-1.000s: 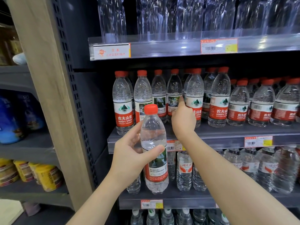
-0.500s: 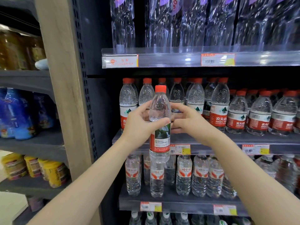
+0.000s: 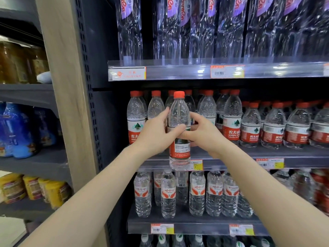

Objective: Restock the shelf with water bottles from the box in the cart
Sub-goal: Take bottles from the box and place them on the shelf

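Hands come first: the left hand (image 3: 153,134) and the right hand (image 3: 204,136) both hold one water bottle (image 3: 179,114), up in the air in front of the middle shelf (image 3: 293,155).

That shelf is dark grey and wide. A long row of bottles (image 3: 231,122) stands on it, all with red caps and red and white labels. Above it stand tall bottles (image 3: 229,29) with purple labels. Below it stand small bottles (image 3: 196,193) with white and red labels.

The water bottle in the hands is see-through and full of water. It stands straight up. Its bottom hangs a bit lower than the front edge of the shelf, just left of a price tag (image 3: 196,164). Its label (image 3: 179,148) is red, white and green, with small writing facing us. Its cap (image 3: 179,94) is red.

The left hand is curled round the left side, with its thumb lying across the front. The right hand is curled round the right side, with fingers reaching behind the bottle. The two hands touch at the front.
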A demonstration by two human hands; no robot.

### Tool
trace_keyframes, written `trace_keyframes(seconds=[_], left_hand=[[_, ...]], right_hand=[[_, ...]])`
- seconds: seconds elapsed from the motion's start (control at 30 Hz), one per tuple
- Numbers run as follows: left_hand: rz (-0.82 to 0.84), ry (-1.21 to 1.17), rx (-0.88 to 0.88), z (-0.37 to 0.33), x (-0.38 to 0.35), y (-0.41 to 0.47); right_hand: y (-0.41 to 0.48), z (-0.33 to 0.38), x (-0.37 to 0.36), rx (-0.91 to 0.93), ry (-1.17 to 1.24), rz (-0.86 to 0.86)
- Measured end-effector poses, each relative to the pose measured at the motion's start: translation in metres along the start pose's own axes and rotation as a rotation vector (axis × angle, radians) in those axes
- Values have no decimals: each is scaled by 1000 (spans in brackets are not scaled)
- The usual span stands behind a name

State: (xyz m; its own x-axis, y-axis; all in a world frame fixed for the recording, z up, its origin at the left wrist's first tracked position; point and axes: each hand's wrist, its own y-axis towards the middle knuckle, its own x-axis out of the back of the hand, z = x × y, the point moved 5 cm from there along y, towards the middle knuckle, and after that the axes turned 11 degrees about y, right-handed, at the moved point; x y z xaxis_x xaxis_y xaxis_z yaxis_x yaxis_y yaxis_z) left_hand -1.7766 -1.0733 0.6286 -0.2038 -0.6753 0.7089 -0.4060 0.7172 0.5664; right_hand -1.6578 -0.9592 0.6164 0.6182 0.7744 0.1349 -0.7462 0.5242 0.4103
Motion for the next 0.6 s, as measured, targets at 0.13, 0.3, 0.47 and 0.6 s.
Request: trace_keyframes(seconds=[0.13, 0.3, 0.47, 0.6], left_hand=[[-50, 362, -45, -1, 10, -21], [-56, 503, -70, 11, 14, -27], [-66, 539, -68, 17, 14, -30], [-71, 537, -62, 23, 11, -33]], right_hand=[[7, -2, 8, -43, 11, -27], [24, -3, 16, -67, 34, -74], [45, -4, 18, -82, 24, -116], [62, -8, 15, -41, -71, -184]])
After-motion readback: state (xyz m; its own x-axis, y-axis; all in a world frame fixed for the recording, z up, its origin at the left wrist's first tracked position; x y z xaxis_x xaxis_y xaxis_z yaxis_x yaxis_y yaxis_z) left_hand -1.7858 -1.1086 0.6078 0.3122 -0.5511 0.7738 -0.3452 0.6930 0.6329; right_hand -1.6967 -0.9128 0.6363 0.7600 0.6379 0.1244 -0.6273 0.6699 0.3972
